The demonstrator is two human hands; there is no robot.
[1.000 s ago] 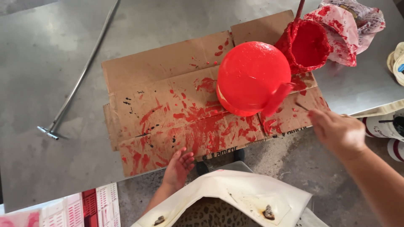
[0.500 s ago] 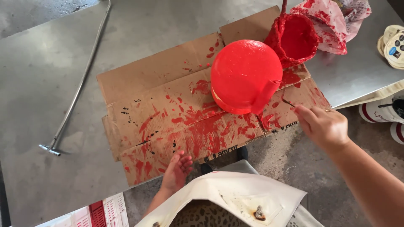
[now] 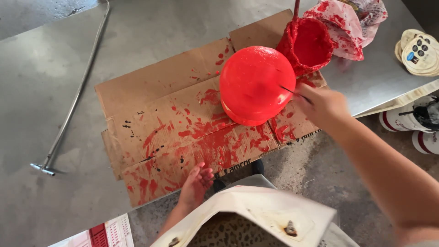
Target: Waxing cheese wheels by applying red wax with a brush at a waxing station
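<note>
Right hand (image 3: 320, 104): fingers pinched shut on a thin dark tool (image 3: 289, 89), probably a fine brush or pick, can't tell which. Its tip touches the red dome (image 3: 256, 84) near the dome's 3 o'clock edge. Tool's long axis runs roughly 4 to 10 o'clock, pointing from the hand into the dome. The dome sits at about 9–10 o'clock from the right hand, touching distance, so the right hand is much the nearer one. Left hand (image 3: 195, 184): fingers loosely spread and flat, holding nothing, resting on the near edge of the flattened cardboard (image 3: 151, 105), well apart from the dome at about 7 o'clock from it. Dome is glossy, wet-looking red, sitting on the paint-splattered cardboard on the grey tabletop (image 3: 55, 55). Red-coated pot (image 3: 308, 43) with a stick in it is just beside the dome at 1 o'clock; paint-smeared wrapping (image 3: 352, 27) beyond it. Bent metal rod (image 3: 75, 98) lies at far left, stack of round labelled discs (image 3: 418, 52) at far right.
</note>
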